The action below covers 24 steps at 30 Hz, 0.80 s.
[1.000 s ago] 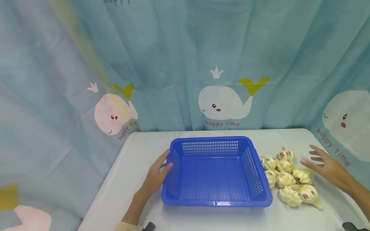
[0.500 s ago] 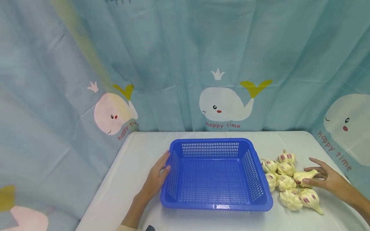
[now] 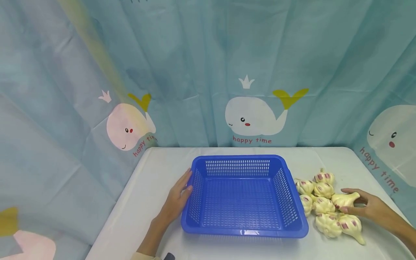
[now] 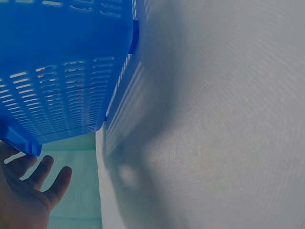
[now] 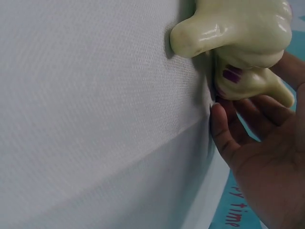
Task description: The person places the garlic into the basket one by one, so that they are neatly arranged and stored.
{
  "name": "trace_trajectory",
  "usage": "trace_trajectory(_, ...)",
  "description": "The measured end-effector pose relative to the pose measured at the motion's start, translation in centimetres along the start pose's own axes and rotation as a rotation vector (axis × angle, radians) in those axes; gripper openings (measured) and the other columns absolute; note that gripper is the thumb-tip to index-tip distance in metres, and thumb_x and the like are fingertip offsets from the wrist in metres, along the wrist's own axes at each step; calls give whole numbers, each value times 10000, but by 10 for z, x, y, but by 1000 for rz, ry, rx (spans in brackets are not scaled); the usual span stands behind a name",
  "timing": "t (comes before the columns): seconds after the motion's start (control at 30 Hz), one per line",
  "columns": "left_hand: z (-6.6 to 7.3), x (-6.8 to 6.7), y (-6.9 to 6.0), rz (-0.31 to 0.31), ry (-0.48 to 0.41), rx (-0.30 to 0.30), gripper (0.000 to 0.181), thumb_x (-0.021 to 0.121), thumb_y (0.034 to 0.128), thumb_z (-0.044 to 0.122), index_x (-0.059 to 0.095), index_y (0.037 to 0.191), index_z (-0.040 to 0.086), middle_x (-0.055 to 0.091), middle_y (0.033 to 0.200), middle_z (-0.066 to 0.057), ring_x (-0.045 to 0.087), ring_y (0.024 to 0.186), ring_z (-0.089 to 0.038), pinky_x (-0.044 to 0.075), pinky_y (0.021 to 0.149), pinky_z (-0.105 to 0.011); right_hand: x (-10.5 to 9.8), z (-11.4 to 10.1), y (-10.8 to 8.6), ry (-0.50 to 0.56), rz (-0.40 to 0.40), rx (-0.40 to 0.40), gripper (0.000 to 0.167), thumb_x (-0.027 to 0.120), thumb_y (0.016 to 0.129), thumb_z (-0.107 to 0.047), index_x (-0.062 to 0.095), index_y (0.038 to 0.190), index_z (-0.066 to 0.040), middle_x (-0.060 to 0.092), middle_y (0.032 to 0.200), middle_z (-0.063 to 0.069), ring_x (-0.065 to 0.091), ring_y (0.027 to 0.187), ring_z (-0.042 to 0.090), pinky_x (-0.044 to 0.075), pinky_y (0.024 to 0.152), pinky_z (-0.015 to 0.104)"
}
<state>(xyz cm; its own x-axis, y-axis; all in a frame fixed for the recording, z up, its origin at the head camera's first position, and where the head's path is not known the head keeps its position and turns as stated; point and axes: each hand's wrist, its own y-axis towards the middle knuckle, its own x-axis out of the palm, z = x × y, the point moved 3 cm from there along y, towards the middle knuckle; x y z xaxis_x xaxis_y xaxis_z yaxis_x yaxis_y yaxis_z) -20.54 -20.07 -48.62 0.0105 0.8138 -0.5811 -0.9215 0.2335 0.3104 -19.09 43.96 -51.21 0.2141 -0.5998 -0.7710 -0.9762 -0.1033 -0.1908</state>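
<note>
My left hand (image 3: 175, 200) rests against the left rim of a blue plastic basket (image 3: 243, 233), its fingers fairly straight along the outside. In the left wrist view, fingertips (image 4: 44, 167) show just below the rim, and the thumb is hidden. At the right, garlic bulbs (image 3: 322, 206) lie clustered beside the basket. My right hand (image 3: 373, 207) has its thumb and curved fingers around the rightmost bulb (image 3: 342, 200), which lies on its side with the stem toward the palm. A nearer bulb (image 5: 238, 28) partly hides this grip in the right wrist view.
The basket stands on a white-covered table (image 3: 152, 180), with its slotted walls upright and its inside bare. Several garlic bulbs touch or nearly touch the basket's right side. A blue-green curtain (image 3: 195, 108) with whale prints hangs behind and at both sides.
My right hand has come down and left from above the garlic, and its fingers have closed around the rightmost bulb. The left hand stays at the basket's rim. The head view has shifted slightly.
</note>
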Motion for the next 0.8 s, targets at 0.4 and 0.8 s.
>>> trace_trajectory(0.4, -1, 1, 0, 8, 5, -1, 568, 473, 1134, 258, 342, 1669, 121, 307, 1739, -110, 304, 1601, -314, 429, 1193, -579, -2, 6, -4, 39, 34, 47, 802, 711, 1016, -443, 422, 1508, 121, 669, 1263, 350, 702, 1018, 244, 599, 751, 402)
trace_trajectory(0.8, -1, 2, -1, 12, -18, -5, 559, 464, 1137, 247, 347, 1665, 106, 307, 1739, -110, 305, 1600, -315, 451, 1175, -598, -5, 9, -17, 117, 164, -49, 711, 726, 1025, -327, 397, 1596, -61, 491, 1188, -303, 497, 943, -222, 559, 676, 194)
